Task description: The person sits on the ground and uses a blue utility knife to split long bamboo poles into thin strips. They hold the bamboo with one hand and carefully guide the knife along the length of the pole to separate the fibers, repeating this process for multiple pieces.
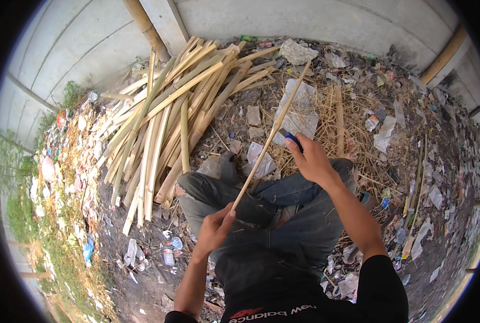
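Slanting up and away over my crossed legs is a long, thin bamboo strip [259,157]. Its near end is gripped by my left hand [214,230], fingers closed round it. My right hand [314,162] is closed on a blue-handled utility knife [293,141], whose short blade lies against or right beside the strip's upper half. From this view I cannot tell whether the blade is cutting into it. The strip's far end sticks out freely over the littered ground.
A big heap of split bamboo strips [167,113] lies to the far left. Straw-like shavings [353,145] cover the ground ahead and right. A pale stone block [298,52] sits near the concrete wall [326,21]. Plastic litter and a clear bottle [168,255] surround me.
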Demonstrator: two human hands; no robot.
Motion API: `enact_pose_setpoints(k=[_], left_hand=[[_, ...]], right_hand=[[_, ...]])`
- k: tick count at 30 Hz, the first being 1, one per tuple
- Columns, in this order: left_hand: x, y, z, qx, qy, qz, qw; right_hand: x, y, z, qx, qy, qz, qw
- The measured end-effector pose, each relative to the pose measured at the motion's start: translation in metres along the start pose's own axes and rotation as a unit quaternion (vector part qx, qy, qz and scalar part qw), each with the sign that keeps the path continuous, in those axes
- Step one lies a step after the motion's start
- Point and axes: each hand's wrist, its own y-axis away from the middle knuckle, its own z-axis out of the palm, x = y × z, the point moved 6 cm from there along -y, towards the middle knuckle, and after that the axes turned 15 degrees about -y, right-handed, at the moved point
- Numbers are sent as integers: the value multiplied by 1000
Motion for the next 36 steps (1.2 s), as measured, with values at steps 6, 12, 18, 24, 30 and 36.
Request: enact_pose_setpoints(k=[6,12,18,24,30,36], left_hand=[[17,-8,7,89,-18,76,993],[10,4,-2,52,-54,-32,997],[10,11,0,65,-64,32,995],[9,11,-4,44,-53,-17,997],[-26,58,-5,-21,-48,-27,998],[-63,65,-11,-16,20,-59,998]], right_hand=[[-40,68,98,-204,51,-59,976],[-2,-1,54,-74,100,-39,991],[31,-24,14,-32,119,-14,992],[-11,31,87,-165,105,-109,975],[144,-88,-124,232,81,164,955],[112,-72,-107,217,29,4,976]])
